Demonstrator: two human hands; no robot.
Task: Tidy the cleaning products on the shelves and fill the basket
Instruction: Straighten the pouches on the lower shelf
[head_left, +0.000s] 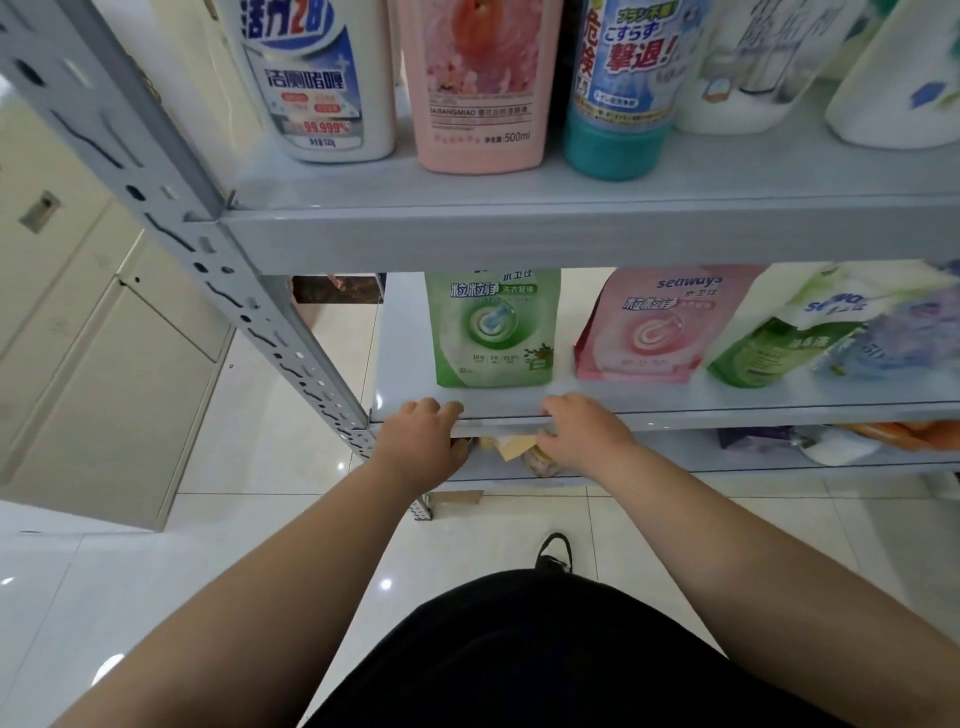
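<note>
My left hand (422, 441) and my right hand (584, 431) both reach to the front lip of the middle shelf (727, 413). Their fingers bend out of sight at the lip. Between them, on the lower shelf, lies a beige packet (515, 447); whether either hand holds it is hidden. Just behind my hands a green laundry pouch (493, 332) stands upright. A pink pouch (649, 327) stands to its right, then a tilted green-and-white pouch (784, 338) and a purple pouch (898, 332). No basket is in view.
The top shelf holds a white bottle (317, 78), a pink bottle (483, 83), a teal-based bottle (621, 93) and white containers (753, 62). The grey slotted upright (208, 249) runs diagonally at the left, beige cabinets (78, 338) beyond it. Purple and orange packs (758, 436) lie lower right.
</note>
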